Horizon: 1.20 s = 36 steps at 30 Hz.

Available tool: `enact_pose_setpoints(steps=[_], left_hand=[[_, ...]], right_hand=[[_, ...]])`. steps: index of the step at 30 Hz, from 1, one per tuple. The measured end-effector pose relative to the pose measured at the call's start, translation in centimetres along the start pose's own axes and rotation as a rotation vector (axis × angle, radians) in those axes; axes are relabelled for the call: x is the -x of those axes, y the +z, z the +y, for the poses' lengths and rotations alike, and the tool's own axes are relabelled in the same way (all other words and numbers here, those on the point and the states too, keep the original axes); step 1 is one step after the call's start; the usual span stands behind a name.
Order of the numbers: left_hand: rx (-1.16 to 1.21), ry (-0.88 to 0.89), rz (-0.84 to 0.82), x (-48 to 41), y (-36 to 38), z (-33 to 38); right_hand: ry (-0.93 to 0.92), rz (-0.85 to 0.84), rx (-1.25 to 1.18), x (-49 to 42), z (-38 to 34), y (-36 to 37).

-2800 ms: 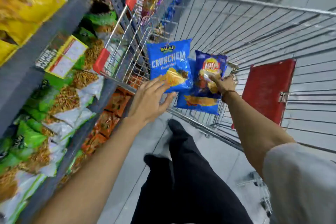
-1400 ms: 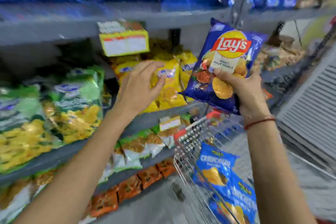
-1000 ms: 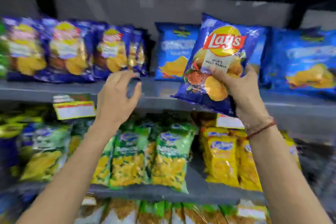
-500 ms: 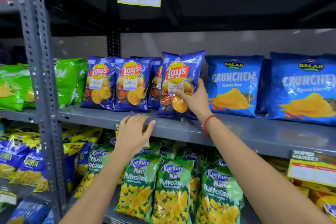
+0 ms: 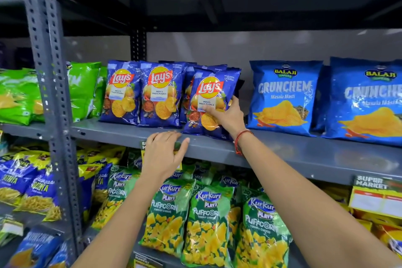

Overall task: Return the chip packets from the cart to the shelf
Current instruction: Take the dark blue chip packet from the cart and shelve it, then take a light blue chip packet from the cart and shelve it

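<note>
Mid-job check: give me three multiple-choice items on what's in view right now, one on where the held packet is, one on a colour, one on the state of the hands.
1. Where is the Lay's packet in the right hand?
A. On the shelf with the other Lay's packets, left of the Crunchem packets
B. On the lower shelf among the Kurkure packets
C. In the cart

2. What colour is the band on the right wrist?
A. Green
B. Red
C. White

3. What is the left hand doing?
A. Holding a second packet
B. Empty, resting at the shelf's front edge
C. Gripping the upright post

Answers:
1 A, its base sits on the grey shelf beside the matching packets.
2 B, a red thread circles the wrist.
3 B, the fingers lie open on the edge with nothing in the grip.
</note>
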<state>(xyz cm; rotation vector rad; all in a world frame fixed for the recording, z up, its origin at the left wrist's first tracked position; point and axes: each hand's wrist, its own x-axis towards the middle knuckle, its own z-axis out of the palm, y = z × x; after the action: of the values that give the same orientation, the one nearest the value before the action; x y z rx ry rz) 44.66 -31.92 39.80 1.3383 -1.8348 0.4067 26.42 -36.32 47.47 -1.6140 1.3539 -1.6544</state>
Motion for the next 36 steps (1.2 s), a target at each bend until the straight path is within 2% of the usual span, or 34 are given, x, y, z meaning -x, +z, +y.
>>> enact_pose_setpoints(steps=[9, 14, 19, 21, 24, 32, 36], left_hand=[[0.069, 0.018, 0.046, -0.1, -0.4, 1.7], [0.295, 0.136, 0.148, 2.5, 0.0, 8.2], [0.515, 0.297, 0.187, 8.0, 2.4, 17.7], [0.601, 0.37, 0.12, 10.6, 4.3, 21.6], [0.72, 0.463, -0.073, 14.7, 7.8, 27.3], [0.924, 0.684, -0.537, 27.4, 16.1, 40.9], [0.961, 0.77, -0.856, 34.5, 18.8, 45.5]], right_hand=[[-0.185, 0.157, 0.084, 6.0, -1.1, -5.4], [-0.259, 0.273, 0.066, 11.8, -0.3, -11.6], [-0.192, 0.419, 0.092, 19.2, 2.7, -19.8], [-0.126, 0.476, 0.128, 22.5, 4.5, -23.3], [0.003, 0.571, 0.211, 27.8, 7.7, -28.3], [0.466, 0.83, 0.357, 43.8, 17.8, -39.0], [0.746, 0.906, 0.415, 52.2, 22.7, -41.9]])
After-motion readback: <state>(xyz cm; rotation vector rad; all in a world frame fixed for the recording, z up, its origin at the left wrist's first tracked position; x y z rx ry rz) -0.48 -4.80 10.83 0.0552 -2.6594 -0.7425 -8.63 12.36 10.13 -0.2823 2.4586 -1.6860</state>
